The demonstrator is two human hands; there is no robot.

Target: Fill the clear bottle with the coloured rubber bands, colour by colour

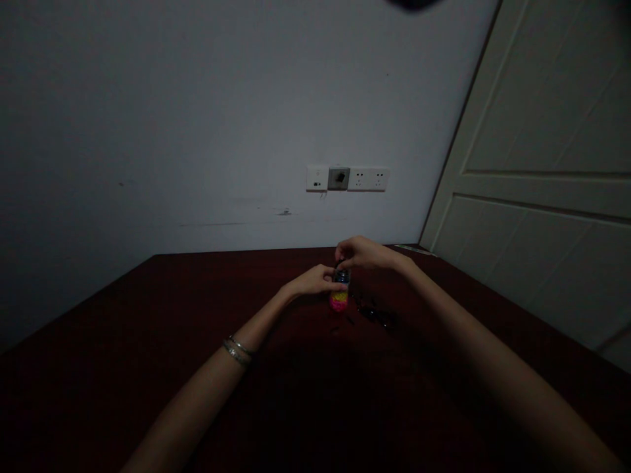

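A small clear jar [339, 299] stands on the dark red table, with a pink layer at the bottom and a yellow layer above it. My left hand [315, 281] grips the jar from the left, thumb and fingers around its upper part. Over the jar's mouth is my right hand [359, 252], its fingertips pinched together and pointing down. Something small and dark may be between those fingertips, but it is too dim to name. Several small dark pieces [374, 314] lie on the table just right of the jar.
The dark red table [221, 289] meets a pale wall [221, 118] at the back. A row of wall sockets [367, 179] sits above the table. At the right stands a white panelled door [537, 157]. A thin pale strip [414, 249] lies at the back right corner.
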